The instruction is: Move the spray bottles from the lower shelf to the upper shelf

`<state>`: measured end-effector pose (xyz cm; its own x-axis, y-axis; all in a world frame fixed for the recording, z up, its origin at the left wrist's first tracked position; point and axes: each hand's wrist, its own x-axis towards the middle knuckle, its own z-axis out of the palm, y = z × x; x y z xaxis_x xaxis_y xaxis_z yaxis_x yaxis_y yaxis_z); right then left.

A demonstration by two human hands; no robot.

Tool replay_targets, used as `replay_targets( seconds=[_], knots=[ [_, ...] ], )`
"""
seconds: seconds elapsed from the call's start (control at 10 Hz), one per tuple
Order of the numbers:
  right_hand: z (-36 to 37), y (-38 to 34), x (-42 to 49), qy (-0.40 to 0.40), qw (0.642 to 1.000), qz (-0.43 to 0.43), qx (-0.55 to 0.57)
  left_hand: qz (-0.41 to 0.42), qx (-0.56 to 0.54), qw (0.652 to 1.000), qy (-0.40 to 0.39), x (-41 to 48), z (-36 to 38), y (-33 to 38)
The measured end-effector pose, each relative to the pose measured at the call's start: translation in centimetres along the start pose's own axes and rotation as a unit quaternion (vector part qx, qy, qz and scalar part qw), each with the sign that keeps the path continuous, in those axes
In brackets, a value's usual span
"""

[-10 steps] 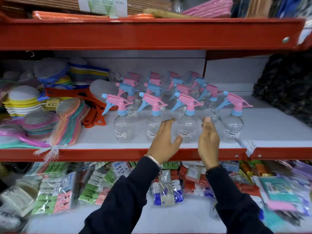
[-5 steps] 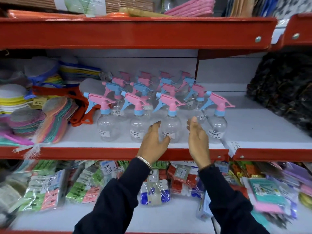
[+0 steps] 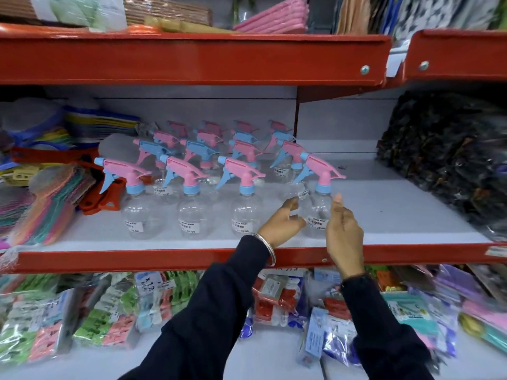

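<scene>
Several clear spray bottles with pink and blue trigger heads stand in rows on the white shelf (image 3: 384,215) with a red front edge. The front-right bottle (image 3: 318,215) sits between my two hands. My left hand (image 3: 282,223) is just to its left, fingers curled and apart, close to or touching its side. My right hand (image 3: 343,231) is upright just to its right, thumb raised, fingers apart, holding nothing. Other front-row bottles (image 3: 244,215) stand to the left. The red upper shelf (image 3: 192,58) runs above.
Colourful scrubbers and mesh pads (image 3: 49,198) crowd the shelf's left end, and dark bagged goods (image 3: 450,160) fill its right end. Bare shelf lies between the bottles and those bags. Packets of clips (image 3: 96,314) fill the shelf below. The upper shelf holds pink and tan stacks (image 3: 271,17).
Both hands have shifted right along the front row, from around the third bottle to the front-right bottle. The view has swung right with them.
</scene>
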<state>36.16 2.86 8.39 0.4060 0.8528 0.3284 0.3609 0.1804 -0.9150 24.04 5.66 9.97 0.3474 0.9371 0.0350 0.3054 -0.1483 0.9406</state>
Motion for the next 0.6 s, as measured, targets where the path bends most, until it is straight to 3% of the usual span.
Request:
replay_targets(
  seconds=[0.5, 0.6],
  knots=[
    [0.3, -0.4, 1.2, -0.103, 0.993, 0.030, 0.047, 0.002, 0.060, 0.998, 0.028, -1.6, -0.9, -1.6],
    [-0.8, -0.2, -1.0, -0.024, 0.996, 0.020, 0.087, 0.059, 0.069, 0.991, 0.101, -3.6, -0.6, -1.2]
  ],
)
